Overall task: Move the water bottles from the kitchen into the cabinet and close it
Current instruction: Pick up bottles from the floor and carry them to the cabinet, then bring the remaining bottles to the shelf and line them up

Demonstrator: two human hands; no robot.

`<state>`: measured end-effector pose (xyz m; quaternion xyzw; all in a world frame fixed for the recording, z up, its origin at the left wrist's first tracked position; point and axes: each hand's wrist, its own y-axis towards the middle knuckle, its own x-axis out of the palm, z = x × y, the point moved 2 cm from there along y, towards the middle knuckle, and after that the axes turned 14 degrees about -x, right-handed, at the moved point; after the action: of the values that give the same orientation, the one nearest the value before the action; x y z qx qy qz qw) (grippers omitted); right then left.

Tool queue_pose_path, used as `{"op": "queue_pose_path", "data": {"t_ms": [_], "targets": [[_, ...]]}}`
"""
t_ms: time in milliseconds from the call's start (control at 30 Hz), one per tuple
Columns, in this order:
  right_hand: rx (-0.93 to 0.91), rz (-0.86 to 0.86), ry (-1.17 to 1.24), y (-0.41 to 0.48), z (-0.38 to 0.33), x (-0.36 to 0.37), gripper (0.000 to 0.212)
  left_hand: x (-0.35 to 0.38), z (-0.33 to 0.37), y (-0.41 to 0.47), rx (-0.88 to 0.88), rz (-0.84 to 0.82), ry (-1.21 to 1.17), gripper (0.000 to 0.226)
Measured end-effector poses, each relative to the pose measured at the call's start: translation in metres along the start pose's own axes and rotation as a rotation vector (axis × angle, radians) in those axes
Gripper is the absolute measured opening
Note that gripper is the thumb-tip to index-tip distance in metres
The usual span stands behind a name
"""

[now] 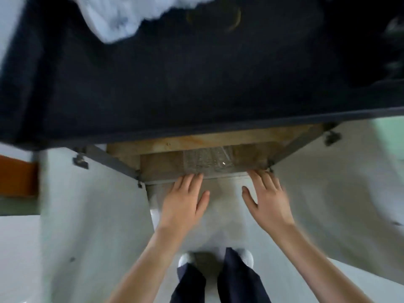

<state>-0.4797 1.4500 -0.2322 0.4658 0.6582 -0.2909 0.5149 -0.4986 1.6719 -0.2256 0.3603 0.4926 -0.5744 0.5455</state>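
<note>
Both cabinet doors (pixel 94 204) stand open under the dark tabletop (pixel 196 84). Clear water bottles (pixel 207 160) lie inside. The left hand (pixel 183 200) and right hand (pixel 266 197) reach toward them, fingers straight, holding nothing.

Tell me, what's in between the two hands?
In the head view, only bare pale floor lies between the left hand and the right hand. The clear water bottles sit beyond them, inside the open cabinet.

Dim, motion-blurred; edges perhaps fisheye-bent.

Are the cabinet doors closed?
No, the left door and right door both stand wide open, showing the water bottles inside.
</note>
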Motion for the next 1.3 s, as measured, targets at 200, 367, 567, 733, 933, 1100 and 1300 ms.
{"op": "queue_pose_path", "data": {"t_ms": [200, 367, 567, 733, 933, 1100, 1300], "targets": [[0.055, 0.095, 0.008, -0.035, -0.066, -0.186, 0.051, -0.181, 0.063, -0.072, 0.107, 0.080, -0.087, 0.054], [0.102, 0.265, -0.023, -0.083, -0.111, -0.270, 0.047, -0.259, 0.087, -0.122, 0.273, 0.146, -0.072, 0.057], [0.290, 0.305, -0.098, -0.181, -0.143, -0.276, 0.049, -0.244, 0.084, -0.167, 0.417, 0.013, 0.021, 0.060], [0.544, 0.267, -0.128, -0.259, -0.136, -0.265, 0.054, -0.206, 0.094, -0.191, 0.504, -0.128, 0.070, 0.076], [0.706, 0.371, -0.151, -0.316, -0.088, -0.305, 0.056, -0.197, 0.186, -0.186, 0.633, -0.186, 0.032, 0.074], [0.811, 0.435, -0.144, -0.373, -0.019, -0.330, 0.056, -0.175, 0.293, -0.188, 0.764, -0.149, 0.026, 0.068], [0.927, 0.410, -0.136, -0.478, 0.064, -0.348, 0.056, -0.117, 0.433, -0.242, 0.902, -0.211, 0.025, 0.062]]}}
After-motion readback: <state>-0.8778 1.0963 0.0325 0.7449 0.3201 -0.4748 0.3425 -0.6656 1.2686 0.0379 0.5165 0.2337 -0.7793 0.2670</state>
